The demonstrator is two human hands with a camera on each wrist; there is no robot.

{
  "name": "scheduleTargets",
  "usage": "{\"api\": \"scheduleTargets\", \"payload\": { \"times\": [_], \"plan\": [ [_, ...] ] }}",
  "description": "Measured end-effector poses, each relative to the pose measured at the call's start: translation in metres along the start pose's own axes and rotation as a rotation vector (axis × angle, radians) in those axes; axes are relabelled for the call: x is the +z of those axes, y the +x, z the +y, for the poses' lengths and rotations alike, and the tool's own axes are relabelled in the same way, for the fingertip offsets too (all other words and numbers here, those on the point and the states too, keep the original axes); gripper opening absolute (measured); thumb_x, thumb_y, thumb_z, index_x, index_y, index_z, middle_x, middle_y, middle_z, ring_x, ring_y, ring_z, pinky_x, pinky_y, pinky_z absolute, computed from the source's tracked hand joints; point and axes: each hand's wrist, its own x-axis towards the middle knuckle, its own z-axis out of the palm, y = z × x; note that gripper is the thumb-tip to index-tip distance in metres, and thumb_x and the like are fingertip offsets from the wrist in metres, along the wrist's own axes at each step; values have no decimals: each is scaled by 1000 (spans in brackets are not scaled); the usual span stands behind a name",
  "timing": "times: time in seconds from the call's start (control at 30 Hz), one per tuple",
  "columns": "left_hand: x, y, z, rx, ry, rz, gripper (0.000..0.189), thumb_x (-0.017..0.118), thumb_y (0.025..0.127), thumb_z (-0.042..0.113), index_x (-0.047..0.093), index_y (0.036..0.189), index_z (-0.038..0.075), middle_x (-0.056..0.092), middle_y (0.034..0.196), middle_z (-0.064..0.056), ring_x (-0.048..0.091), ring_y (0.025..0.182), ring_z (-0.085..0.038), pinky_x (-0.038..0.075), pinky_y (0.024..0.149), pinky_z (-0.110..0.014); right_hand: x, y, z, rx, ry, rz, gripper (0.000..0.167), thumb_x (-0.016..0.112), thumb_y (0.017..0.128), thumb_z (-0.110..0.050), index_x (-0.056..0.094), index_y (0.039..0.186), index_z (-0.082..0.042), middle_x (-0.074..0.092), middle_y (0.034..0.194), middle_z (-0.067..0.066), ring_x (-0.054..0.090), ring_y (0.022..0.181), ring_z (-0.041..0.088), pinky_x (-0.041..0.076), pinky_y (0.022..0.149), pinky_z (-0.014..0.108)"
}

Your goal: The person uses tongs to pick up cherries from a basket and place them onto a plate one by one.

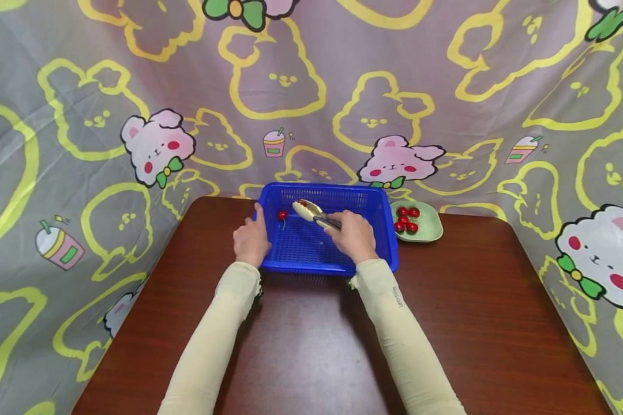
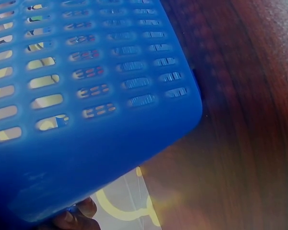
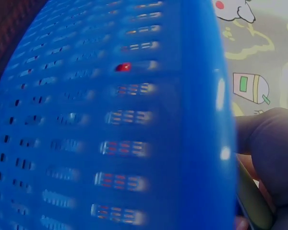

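Note:
A blue plastic basket (image 1: 311,268) with slotted walls stands on the table. My left hand (image 1: 251,237) grips its left rim; in the left wrist view, fingertips (image 2: 88,207) show at the basket's edge. Over the basket, my right hand (image 1: 354,235) holds tongs (image 1: 311,213) with cream tips and dark handles. A bit of red shows between the tips, apparently a cherry, mostly hidden. Inside the basket, near its left wall, lies a red cherry (image 1: 282,215) with a green stem. The right wrist view shows the hand (image 3: 278,153) and part of the tongs (image 3: 254,201) beyond the rim.
A pale green plate (image 1: 432,226) sits against the basket's right side, with several red cherries (image 1: 412,228) on it. The brown wooden table (image 1: 311,346) meets a patterned cloth (image 1: 311,132) at its back and sides.

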Motion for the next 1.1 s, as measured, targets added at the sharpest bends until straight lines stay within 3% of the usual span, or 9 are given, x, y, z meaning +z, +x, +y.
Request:
{"api": "scheduleTargets", "payload": {
  "times": [1.1],
  "plan": [
    [0,-2,-4,1,-12,-7,105,80,83,21,15,165,8,64,122,-30,69,86,-45,56,77,-54,-9,-5,19,21,32,6,40,78,91,-39,76,128,-24,76,121,6,72,106,36,54,88,54]
  ]
}}
